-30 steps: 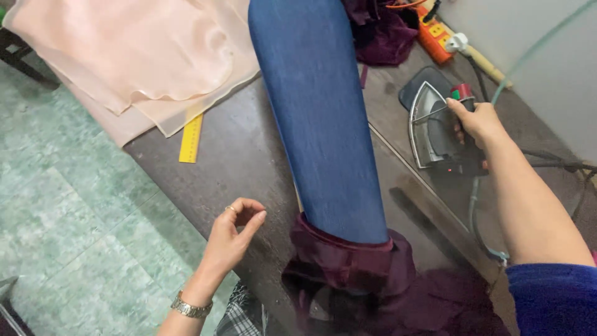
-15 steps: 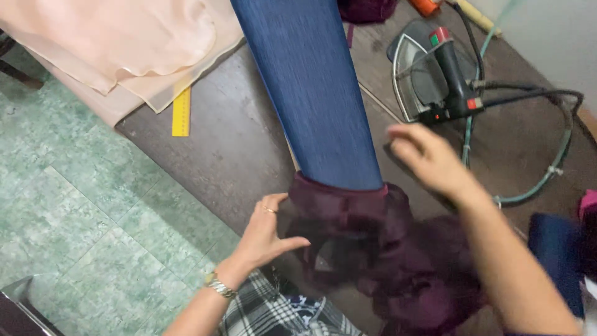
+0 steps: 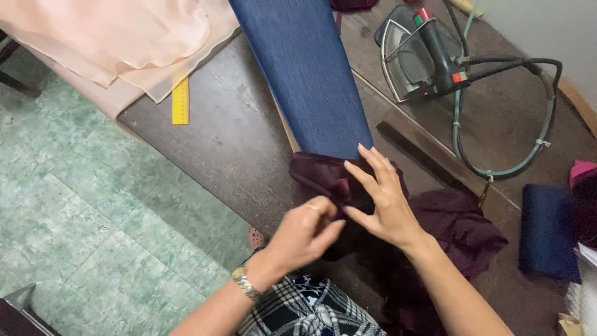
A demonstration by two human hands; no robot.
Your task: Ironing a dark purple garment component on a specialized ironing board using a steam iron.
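Note:
A dark maroon garment [image 3: 454,230] lies bunched over the near end of a long blue padded sleeve board [image 3: 308,81] on the dark wooden table [image 3: 230,143]. My left hand [image 3: 305,233], with a ring and a metal wristwatch, pinches a fold of the maroon cloth. My right hand [image 3: 382,199] presses on the same fold with fingers spread, pinching it beside the left. Both hands meet at the board's near end. A steam iron [image 3: 423,56] rests on its stand at the far right, untouched.
A green hose and black cable [image 3: 497,171] loop from the iron. A yellow ruler [image 3: 180,99] lies under pale pink fabric [image 3: 118,37] at the far left. A dark blue pad [image 3: 547,230] sits at the right. Green tiled floor [image 3: 81,218] lies left of the table.
My right hand let go of the iron and came down to the maroon garment. My left hand rose from the table edge onto the same cloth. The view shifted.

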